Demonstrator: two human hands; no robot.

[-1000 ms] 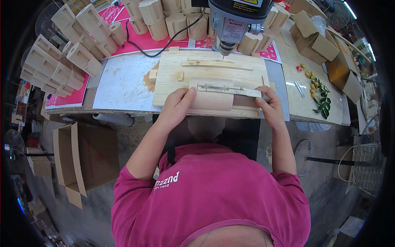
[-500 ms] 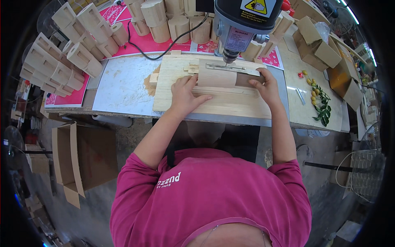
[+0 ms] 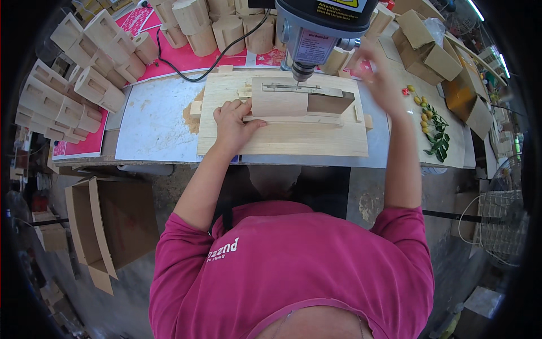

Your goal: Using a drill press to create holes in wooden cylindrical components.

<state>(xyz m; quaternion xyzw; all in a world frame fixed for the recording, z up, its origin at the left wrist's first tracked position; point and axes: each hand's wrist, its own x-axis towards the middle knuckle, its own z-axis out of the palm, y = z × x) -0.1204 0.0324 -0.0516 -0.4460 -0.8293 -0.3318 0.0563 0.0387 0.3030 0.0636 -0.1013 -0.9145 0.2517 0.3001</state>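
We see one wooden box piece [image 3: 280, 103] lying on the flat wooden board [image 3: 282, 135], right under the drill bit [image 3: 297, 76] of the one drill press [image 3: 322, 28], and to drill well we think it must be held flat and not slide. Our left hand [image 3: 232, 121] presses its open fingers on the piece beside the bit. Our right hand [image 3: 377, 73] is up near the press, blurred, so we cannot tell its grip. Behind the press, on the counter [image 3: 152, 121], stand many more wooden pieces [image 3: 90, 73], too many to count.
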